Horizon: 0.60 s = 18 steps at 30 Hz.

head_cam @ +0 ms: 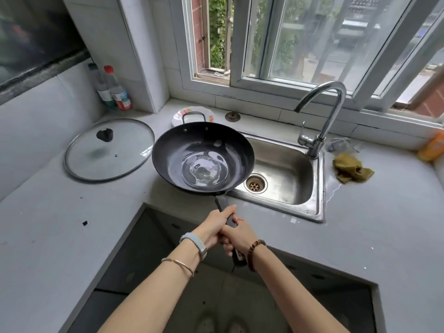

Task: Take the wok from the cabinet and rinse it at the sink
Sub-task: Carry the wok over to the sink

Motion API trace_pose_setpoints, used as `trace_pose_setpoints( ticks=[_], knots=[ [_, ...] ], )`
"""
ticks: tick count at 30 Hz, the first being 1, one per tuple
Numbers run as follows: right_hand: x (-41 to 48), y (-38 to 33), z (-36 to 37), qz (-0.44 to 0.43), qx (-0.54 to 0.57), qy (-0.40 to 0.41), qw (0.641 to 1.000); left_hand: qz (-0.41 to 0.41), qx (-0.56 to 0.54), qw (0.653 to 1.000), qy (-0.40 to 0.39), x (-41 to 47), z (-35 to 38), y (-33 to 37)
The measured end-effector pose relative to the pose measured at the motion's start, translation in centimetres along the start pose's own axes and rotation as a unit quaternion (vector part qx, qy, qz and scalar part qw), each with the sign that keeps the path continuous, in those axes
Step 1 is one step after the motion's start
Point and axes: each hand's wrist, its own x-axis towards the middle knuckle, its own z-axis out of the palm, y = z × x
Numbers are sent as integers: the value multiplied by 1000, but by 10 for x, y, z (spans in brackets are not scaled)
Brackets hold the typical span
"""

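A dark wok (168,150) hangs in the air over the left edge of the steel sink (298,188), with a pool of clear water in its bottom. Its long dark handle points toward me. My left hand (215,225) grips the handle nearer the bowl, and my right hand (237,237) grips it just behind, fingers curled round. The chrome tap (329,109) arches over the sink's back right; no water runs from its spout. The drain (255,183) shows beside the wok's rim.
A glass lid (109,149) lies on the grey counter to the left. Two bottles (113,88) stand in the back corner, a patterned plate (192,114) behind the wok. A yellow-green cloth (350,168) and an orange object (432,146) lie right of the sink. Dark cabinet fronts are below.
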Motion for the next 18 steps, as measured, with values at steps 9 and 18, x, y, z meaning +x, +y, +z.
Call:
trace_pose_setpoints(
  ticks=[9, 18],
  knots=[
    [17, 0, 3, 0, -7, -10, 1000, -1, 17, 1000, -9, 19, -12, 2],
    [20, 8, -1, 39, 11, -64, 997, -19, 42, 999, 1, 15, -18, 0]
  ],
)
